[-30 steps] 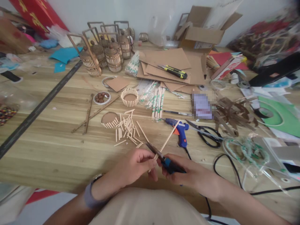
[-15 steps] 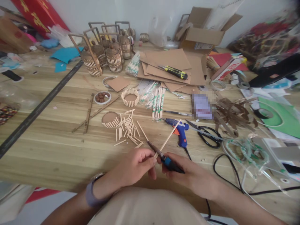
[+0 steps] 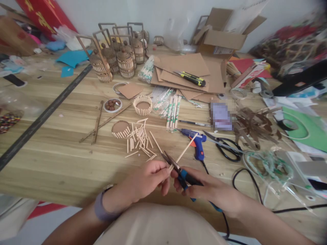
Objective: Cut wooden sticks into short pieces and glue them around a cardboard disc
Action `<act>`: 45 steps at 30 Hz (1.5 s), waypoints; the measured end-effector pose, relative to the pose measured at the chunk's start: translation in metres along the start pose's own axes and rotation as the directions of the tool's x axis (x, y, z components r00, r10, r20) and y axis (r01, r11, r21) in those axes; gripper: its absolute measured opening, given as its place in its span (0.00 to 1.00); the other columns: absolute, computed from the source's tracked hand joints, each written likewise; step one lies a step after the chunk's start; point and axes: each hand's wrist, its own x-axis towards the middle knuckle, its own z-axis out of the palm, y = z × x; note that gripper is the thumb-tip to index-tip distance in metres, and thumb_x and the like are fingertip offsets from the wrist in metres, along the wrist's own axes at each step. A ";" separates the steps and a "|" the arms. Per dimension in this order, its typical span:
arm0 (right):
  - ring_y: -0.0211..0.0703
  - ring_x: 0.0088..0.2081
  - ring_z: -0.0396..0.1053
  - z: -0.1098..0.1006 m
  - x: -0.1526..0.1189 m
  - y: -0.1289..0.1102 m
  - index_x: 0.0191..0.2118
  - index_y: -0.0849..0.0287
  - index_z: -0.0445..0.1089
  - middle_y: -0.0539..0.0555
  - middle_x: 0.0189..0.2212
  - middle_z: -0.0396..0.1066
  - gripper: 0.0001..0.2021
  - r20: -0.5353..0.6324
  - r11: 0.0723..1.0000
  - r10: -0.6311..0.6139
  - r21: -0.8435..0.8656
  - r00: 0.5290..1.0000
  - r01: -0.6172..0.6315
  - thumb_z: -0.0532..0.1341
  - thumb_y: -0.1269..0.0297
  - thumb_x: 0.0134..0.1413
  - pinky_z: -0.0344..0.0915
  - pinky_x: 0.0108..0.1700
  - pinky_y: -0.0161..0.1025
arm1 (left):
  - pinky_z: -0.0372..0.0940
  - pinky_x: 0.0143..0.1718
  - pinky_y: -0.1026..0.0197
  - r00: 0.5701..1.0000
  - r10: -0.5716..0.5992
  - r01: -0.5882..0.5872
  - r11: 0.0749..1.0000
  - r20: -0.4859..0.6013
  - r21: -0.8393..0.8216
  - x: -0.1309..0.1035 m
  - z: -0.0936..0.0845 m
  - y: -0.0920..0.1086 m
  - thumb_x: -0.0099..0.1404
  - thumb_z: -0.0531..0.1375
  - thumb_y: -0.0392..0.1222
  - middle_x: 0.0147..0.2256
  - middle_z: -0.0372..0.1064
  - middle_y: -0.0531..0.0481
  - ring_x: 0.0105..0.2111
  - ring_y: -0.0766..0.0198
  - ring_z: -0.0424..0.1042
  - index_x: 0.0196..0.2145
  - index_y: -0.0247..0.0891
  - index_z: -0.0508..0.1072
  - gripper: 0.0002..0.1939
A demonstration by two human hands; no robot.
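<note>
My left hand (image 3: 144,180) pinches the near end of a thin bamboo stick (image 3: 186,149) that slants up and to the right. My right hand (image 3: 208,189) grips blue-handled cutters (image 3: 178,169), whose blades stand parted around the stick close to my left fingertips. Just beyond my hands lies a scatter of several short cut stick pieces (image 3: 139,139) next to a cardboard disc with a partial stick fence (image 3: 120,129). A finished small stick ring (image 3: 142,104) sits further back.
A blue glue gun (image 3: 195,141) and black scissors (image 3: 226,148) lie right of the stick pieces, with a black cord (image 3: 252,190) looping near. Wrapped chopsticks (image 3: 172,108), cardboard sheets (image 3: 184,68), a yellow utility knife (image 3: 190,78), several stick baskets (image 3: 119,58) and a long black bar (image 3: 43,117) fill the table.
The cutter blades, closed on the stick before, now stand parted around it. Both hands have stayed in nearly the same place.
</note>
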 end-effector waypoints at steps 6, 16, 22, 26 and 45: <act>0.42 0.39 0.59 0.002 -0.001 -0.001 0.43 0.58 0.66 0.51 0.36 0.66 0.16 -0.018 0.999 0.010 -0.037 1.000 -0.011 0.60 0.64 0.44 0.55 0.39 0.39 | 0.56 0.31 0.65 1.000 0.015 -0.015 1.000 0.002 0.021 0.000 -0.001 -0.002 0.69 0.49 0.52 0.21 0.63 0.58 0.22 0.67 0.58 0.39 0.38 0.71 0.18; 0.39 0.31 0.56 0.008 0.001 0.003 0.37 0.58 0.65 0.48 0.28 0.61 0.11 -0.086 0.987 -0.078 -0.149 0.993 0.064 0.59 0.66 0.43 0.54 0.32 0.37 | 0.56 0.31 0.64 0.999 0.049 -0.049 0.993 -0.002 0.109 -0.003 -0.001 0.000 0.69 0.48 0.54 0.21 0.61 0.57 0.23 0.67 0.58 0.36 0.38 0.71 0.20; 0.42 0.35 0.61 0.009 0.002 0.004 0.40 0.56 0.66 0.50 0.32 0.65 0.11 -0.096 0.958 -0.144 -0.264 0.985 0.114 0.59 0.66 0.47 0.59 0.37 0.39 | 0.57 0.33 0.64 0.996 0.082 -0.072 0.978 -0.040 0.197 -0.003 -0.003 -0.006 0.71 0.47 0.53 0.23 0.62 0.57 0.26 0.66 0.62 0.33 0.39 0.68 0.18; 0.45 0.40 0.65 0.005 0.000 0.006 0.40 0.57 0.66 0.53 0.37 0.69 0.10 -0.111 0.962 -0.183 -0.226 0.977 0.154 0.59 0.61 0.52 0.62 0.40 0.40 | 0.57 0.34 0.64 0.973 0.192 -0.154 0.954 -0.128 0.259 -0.007 -0.015 -0.002 0.73 0.46 0.51 0.23 0.60 0.57 0.26 0.66 0.62 0.29 0.40 0.64 0.18; 0.52 0.37 0.70 0.005 0.050 0.011 0.39 0.56 0.65 0.59 0.35 0.70 0.06 -0.330 0.353 -0.736 -0.932 0.591 -0.081 0.54 0.62 0.64 0.66 0.37 0.44 | 0.67 0.40 0.53 0.926 0.292 0.084 0.458 -0.239 0.885 0.018 0.002 -0.011 0.70 0.45 0.29 0.40 0.75 0.39 0.39 0.51 0.76 0.44 0.36 0.69 0.15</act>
